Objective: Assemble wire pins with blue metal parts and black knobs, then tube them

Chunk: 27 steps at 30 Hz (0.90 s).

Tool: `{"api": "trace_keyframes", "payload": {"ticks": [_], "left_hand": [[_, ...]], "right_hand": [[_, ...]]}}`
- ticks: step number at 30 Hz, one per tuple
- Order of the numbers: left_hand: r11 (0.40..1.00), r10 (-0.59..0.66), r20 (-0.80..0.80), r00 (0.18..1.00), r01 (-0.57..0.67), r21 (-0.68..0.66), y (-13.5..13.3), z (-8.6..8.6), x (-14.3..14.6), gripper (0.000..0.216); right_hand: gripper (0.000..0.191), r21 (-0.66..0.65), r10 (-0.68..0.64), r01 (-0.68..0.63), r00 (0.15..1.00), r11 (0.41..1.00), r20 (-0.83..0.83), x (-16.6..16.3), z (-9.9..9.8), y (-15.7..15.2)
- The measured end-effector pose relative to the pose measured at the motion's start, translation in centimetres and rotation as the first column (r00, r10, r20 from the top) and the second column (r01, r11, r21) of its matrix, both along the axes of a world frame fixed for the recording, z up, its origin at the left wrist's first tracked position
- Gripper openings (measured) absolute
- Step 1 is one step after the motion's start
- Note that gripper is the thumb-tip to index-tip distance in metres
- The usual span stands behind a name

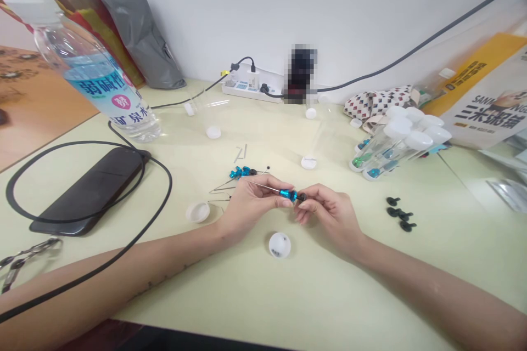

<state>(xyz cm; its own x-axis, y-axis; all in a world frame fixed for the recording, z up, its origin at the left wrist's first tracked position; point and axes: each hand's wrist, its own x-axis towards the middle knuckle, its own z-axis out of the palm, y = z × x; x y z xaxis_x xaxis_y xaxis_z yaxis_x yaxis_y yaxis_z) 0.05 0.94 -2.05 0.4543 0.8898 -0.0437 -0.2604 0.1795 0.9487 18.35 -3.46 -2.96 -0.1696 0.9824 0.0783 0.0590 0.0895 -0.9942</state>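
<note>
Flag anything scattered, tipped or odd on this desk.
Loose parts: white caps dotted about, blue beads behind the left hand, black pieces at right. The capped tubes lie heaped on their sides. Nothing looks spilled or broken.

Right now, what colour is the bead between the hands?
Shiny blue: the bead, next to a black piece, shows best in the head view.

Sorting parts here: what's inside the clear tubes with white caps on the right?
Small green pieces and blue pieces show near the closed ends of the tubes. Tubes lying behind the front ones are partly covered, so their contents cannot be told.
</note>
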Motion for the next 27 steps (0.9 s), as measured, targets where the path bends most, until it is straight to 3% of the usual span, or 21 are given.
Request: {"api": "trace_keyframes", "payload": {"ticks": [27], "left_hand": [[1.000, -0.009, -0.007, 1.000, 0.009, 0.017, -0.01, 0.00, 0.03, 0.020]], "right_hand": [[0.015, -0.006, 0.061, -0.062, 0.997, 0.998, -0.035, 0.14, -0.19, 0.09]]}}
